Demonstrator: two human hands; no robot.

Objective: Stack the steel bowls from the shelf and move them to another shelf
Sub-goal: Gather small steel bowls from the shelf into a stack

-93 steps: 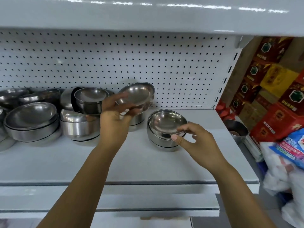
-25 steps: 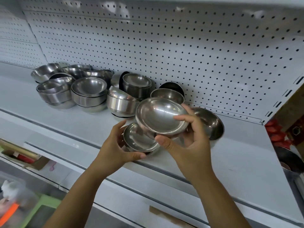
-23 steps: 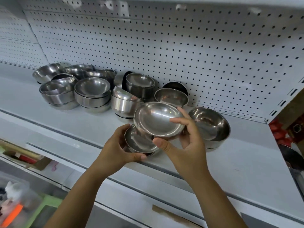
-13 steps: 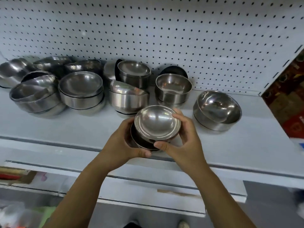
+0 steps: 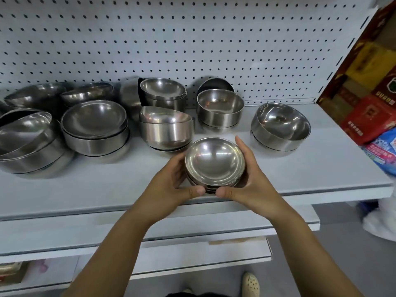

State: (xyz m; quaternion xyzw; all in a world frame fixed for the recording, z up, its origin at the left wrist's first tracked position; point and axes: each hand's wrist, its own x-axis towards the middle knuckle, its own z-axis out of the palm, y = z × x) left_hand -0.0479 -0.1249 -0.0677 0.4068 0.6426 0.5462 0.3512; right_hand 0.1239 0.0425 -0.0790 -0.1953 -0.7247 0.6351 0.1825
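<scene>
nearest, at the bottom edge, the toe of a pale perforated shoe [image 5: 250, 282] shows on the grey floor, below the front edges of two lower shelves. both forearms reach up and forward from there. the left hand [image 5: 171, 185] and the right hand [image 5: 249, 181] grip a stack of small steel bowls [image 5: 214, 162] between them, one hand on each side, fingers curled round its sides and the two thumbs lying along its near edge with their tips close together. the bowls are nested, mouths up. the stack is over the front part of the white shelf [image 5: 310, 176]; i cannot tell whether its base rests on the board or is held just above it.

just behind and to the left stands a straight-sided bowl with another lying slanted in it [image 5: 167, 130]. left of that is a stack of wide shallow bowls [image 5: 94, 127], then a leaning pile of larger bowls [image 5: 25, 144] cut by the frame edge. right of the hands, apart from them, a tilted bowl [image 5: 280, 127] rests on another. further back, a deep bowl [image 5: 219, 109] sits on a second one, a dark bowl [image 5: 215, 83] stands on edge behind it, and a back-row stack [image 5: 162, 91] stands against the white pegboard [image 5: 192, 39]. past the shelf's right end are red and yellow cartons [image 5: 368, 112] and a blue printed packet [image 5: 385, 151]
</scene>
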